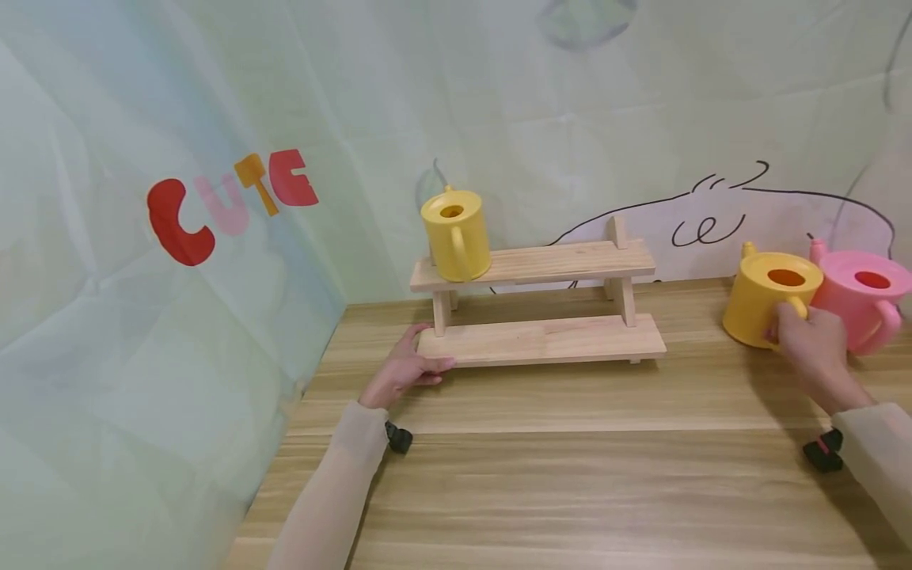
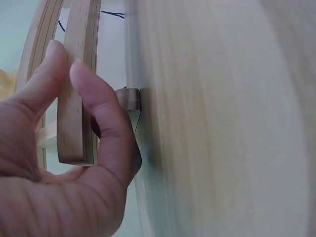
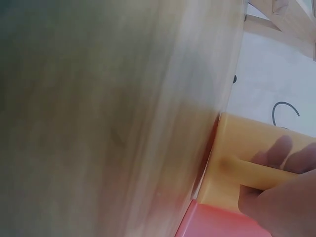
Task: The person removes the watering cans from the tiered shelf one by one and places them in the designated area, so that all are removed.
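Observation:
A two-tier wooden shelf stands against the backdrop. At the left end of its lower board, my left hand grips the edge, and the left wrist view shows thumb and fingers around the board end. One yellow watering can sits upright on the upper board's left end. Over to the right, my right hand holds the handle of a second yellow watering can, which stands upright at the table's back. In the right wrist view, the fingers wrap around that handle.
A pink watering can stands close beside the held yellow one, on its right. The wood-grain table spreads in front of the shelf. A pale printed cloth hangs behind and along the left.

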`<state>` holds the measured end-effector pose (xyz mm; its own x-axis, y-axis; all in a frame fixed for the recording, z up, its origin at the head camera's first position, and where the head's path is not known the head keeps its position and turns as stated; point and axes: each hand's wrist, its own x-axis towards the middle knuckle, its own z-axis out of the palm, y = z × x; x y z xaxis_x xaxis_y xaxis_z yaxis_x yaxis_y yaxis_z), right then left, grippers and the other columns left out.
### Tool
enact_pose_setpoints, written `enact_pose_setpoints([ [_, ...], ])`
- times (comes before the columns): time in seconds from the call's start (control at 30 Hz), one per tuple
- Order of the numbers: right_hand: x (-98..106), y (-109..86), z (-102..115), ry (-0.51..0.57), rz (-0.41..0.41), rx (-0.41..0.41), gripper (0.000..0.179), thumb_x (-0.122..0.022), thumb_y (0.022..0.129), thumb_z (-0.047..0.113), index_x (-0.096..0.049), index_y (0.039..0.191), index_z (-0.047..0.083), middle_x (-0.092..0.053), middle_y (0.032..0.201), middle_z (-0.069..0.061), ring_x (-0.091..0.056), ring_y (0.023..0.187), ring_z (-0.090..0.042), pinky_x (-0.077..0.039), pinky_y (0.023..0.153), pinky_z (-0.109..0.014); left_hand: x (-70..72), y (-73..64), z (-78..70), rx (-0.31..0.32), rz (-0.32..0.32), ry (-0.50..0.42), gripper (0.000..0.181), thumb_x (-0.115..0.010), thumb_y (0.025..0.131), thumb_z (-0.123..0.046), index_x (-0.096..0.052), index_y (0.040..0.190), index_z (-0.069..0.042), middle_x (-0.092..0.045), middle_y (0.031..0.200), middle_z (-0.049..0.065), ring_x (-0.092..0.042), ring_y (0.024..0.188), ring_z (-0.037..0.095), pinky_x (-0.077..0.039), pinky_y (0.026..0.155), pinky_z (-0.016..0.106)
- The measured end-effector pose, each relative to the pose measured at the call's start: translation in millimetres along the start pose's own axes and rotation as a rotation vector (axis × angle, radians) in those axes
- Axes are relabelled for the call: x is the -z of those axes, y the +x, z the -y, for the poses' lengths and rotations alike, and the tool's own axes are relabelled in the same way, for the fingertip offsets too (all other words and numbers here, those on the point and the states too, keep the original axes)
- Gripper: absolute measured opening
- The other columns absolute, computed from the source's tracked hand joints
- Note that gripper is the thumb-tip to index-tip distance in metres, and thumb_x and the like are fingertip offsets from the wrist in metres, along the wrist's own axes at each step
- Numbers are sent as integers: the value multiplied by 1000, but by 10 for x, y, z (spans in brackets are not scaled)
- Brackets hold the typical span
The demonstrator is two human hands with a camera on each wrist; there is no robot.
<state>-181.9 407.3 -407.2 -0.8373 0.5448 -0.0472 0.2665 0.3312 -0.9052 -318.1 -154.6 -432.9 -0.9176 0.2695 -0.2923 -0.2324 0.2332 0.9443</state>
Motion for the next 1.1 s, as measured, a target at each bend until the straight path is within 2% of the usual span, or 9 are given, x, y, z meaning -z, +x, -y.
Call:
enact_pose_setpoints([
  [0.27,49,-22,-69,-79,58,16,51,-38,109,31,-67,68,26,-61,63,25,-53,68,-9,-48,60,-22,12,-24,18,14,11,7,100,-80,97,2,-19,172,-21,-66,104,12,-68,68,10,-62,62,19],
  [0.4,76,-8,-97,-135,66,26,47,-39,110,33,-72,82,15,-61,64,26,-54,68,-8,-49,60,-22,10,-37,10,4,15,8,99,-80,97,1,-19,172,-20,-66,104,12,-68,67,9,-62,61,19],
  [0.53,91,-33,-82,-240,51,48,45,-44,109,35,-68,101,-2,-60,66,14,-51,67,-12,-47,58,-26,3,-36,-5,-2,6,12,97,-80,97,1,-21,171,-20,-65,108,12,-68,67,9,-61,60,18],
  [0.63,100,-76,-66,-314,31,66,46,-47,108,35,-61,110,-9,-59,75,-1,-50,69,-16,-46,56,-29,-1,-35,-12,3,1,17,98,-81,97,1,-22,171,-21,-66,106,11,-68,68,9,-62,61,19],
  [0.77,103,-144,-59,-324,0,52,54,-47,109,35,-45,131,-15,-56,102,-21,-53,76,-22,-49,55,-27,2,-23,-13,4,2,13,98,-81,96,1,-22,171,-22,-65,105,12,-68,69,10,-62,62,19],
  [0.87,73,-200,-40,-296,-62,37,57,-51,108,31,-37,139,-15,-51,115,-28,-53,83,-27,-49,54,-20,6,-16,-8,2,5,8,99,-81,96,1,-21,171,-22,-66,103,12,-69,69,10,-62,62,20],
  [0.97,21,-259,8,-264,-152,44,53,-55,103,23,-33,139,-10,-45,115,-25,-46,96,-30,-44,65,-21,7,-18,-8,2,10,10,100,-81,97,1,-19,172,-20,-67,100,11,-69,71,10,-62,62,20],
  [1.03,-21,-306,53,-253,-224,82,56,-54,101,19,-31,144,-8,-40,120,-27,-42,111,-35,-44,87,-33,9,-21,-10,5,9,7,101,-81,97,1,-18,173,-20,-67,99,10,-70,71,10,-62,62,20],
  [1.1,-65,-357,114,-242,-289,129,61,-52,100,17,-27,151,-5,-35,129,-30,-33,127,-41,-36,102,-48,10,-20,-13,5,11,6,100,-81,97,1,-19,173,-20,-67,98,9,-69,70,10,-62,62,20],
])
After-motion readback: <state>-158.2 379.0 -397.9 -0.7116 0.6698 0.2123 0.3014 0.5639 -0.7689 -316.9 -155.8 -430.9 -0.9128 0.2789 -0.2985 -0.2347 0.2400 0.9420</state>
